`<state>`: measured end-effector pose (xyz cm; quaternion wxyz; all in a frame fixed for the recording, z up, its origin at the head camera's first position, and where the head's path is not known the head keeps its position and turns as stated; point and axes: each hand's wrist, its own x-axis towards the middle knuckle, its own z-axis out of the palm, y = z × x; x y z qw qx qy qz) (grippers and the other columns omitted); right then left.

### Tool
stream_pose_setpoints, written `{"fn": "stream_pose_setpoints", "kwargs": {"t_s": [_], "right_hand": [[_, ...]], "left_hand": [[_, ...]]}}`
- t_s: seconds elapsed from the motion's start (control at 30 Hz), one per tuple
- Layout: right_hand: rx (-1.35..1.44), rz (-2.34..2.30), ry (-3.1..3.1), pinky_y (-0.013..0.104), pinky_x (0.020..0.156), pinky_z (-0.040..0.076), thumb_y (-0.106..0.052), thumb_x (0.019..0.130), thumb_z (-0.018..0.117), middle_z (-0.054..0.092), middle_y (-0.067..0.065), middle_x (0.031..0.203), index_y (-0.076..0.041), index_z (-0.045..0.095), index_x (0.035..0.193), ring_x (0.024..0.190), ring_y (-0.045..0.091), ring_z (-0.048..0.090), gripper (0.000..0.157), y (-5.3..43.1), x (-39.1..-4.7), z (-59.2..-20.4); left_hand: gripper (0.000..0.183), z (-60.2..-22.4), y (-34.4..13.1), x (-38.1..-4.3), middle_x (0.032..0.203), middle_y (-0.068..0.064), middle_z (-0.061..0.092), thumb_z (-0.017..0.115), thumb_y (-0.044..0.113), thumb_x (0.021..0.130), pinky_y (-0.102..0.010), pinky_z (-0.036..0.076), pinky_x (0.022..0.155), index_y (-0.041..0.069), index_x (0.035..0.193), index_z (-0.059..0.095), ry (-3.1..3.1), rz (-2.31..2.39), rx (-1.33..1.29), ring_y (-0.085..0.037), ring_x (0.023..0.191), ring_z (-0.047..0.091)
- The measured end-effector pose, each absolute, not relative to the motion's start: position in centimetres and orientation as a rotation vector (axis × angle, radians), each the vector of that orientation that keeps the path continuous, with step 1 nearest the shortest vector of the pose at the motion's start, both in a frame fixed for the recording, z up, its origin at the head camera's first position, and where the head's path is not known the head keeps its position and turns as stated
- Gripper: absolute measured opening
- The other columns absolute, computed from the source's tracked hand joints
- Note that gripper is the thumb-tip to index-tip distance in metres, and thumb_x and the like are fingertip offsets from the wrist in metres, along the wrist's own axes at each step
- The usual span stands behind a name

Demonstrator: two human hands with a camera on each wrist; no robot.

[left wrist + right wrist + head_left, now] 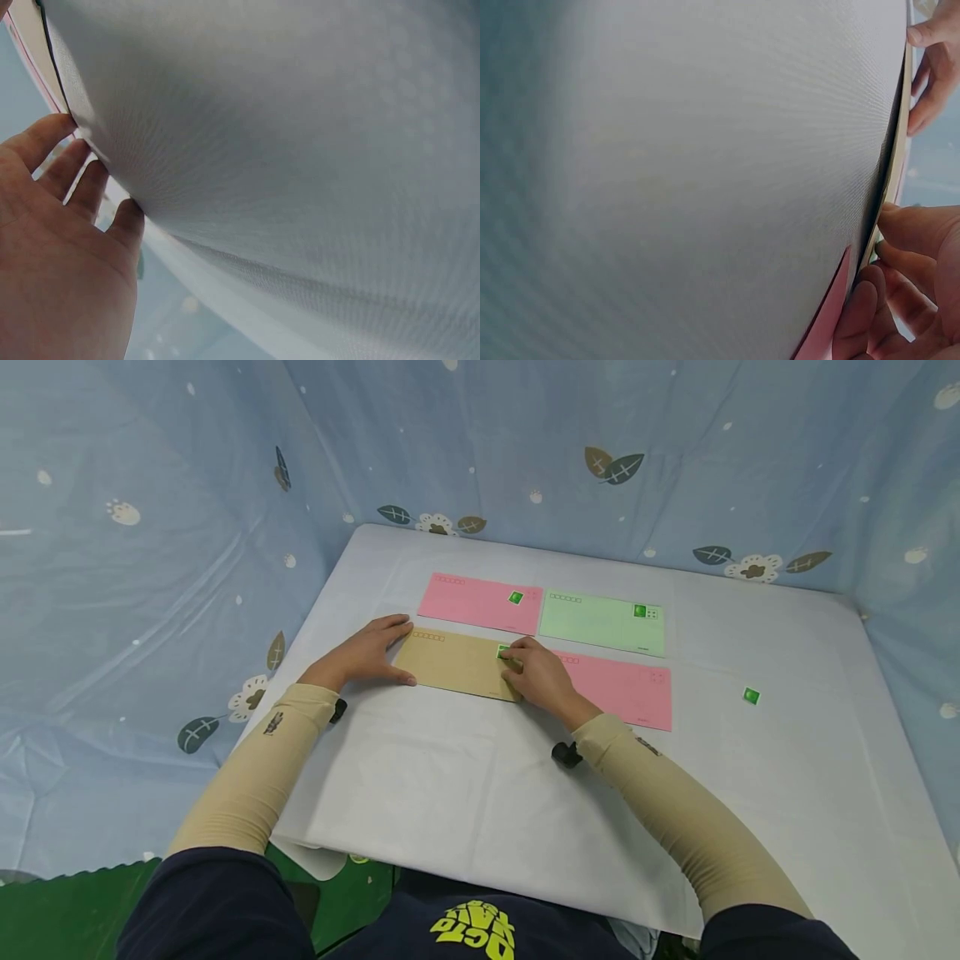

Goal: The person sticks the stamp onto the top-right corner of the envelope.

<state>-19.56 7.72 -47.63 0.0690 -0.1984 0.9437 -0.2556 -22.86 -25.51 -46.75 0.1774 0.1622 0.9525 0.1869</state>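
A tan envelope [457,664] lies flat on the white table, with a small green stamp [501,651] at its upper right corner. My left hand [367,653] is spread at the envelope's left end, thumb by the lower corner and fingertips by the upper one. Over the right end is my right hand [542,675]; its index fingertip presses on the stamp and partly covers it. The right thumb [907,225] touches the tan envelope apart from the index finger, while the other fingers bend inward.
Behind lie a pink envelope [476,603] with a tilted green stamp [516,597] and a light green envelope [592,625] with its own stamp [640,610]. Another pink envelope [626,693], partly behind my right hand, bears no stamp. One loose stamp [752,695] rests farther right on the table [795,793].
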Motion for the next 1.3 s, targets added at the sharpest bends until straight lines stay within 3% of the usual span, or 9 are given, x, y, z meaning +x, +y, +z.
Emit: {"fn": "stream_pose_setpoints", "kwargs": {"t_s": [0.73, 1.3], "right_hand": [[-0.589, -0.821, 2.846, 0.034, 0.076, 0.051, -0.019, 0.098, 0.069, 0.058, 0.009, 0.135, -0.007, 0.068, 0.134, 0.086, 0.019, 0.059, 0.038, 7.73, -19.38, -47.55], [-0.583, -0.898, 2.839, 0.034, 0.076, 0.053, -0.020, 0.097, 0.071, 0.059, 0.007, 0.133, -0.008, 0.071, 0.130, 0.092, 0.020, 0.061, 0.035, 7.77, -19.30, -47.42]], "left_hand": [[0.121, -46.54, -25.61, -22.73, 0.169, -0.012, 0.016, 0.090, 0.054, 0.071, -0.051, 0.019, 0.124, 0.005, 0.161, 0.027, 2.689, 0.540, 0.470, -0.033, 0.155, 0.012], [0.121, -46.70, -25.53, -22.86, 0.169, -0.011, 0.015, 0.089, 0.055, 0.072, -0.050, 0.019, 0.124, 0.007, 0.162, 0.025, 2.683, 0.529, 0.444, -0.032, 0.155, 0.011]]}}
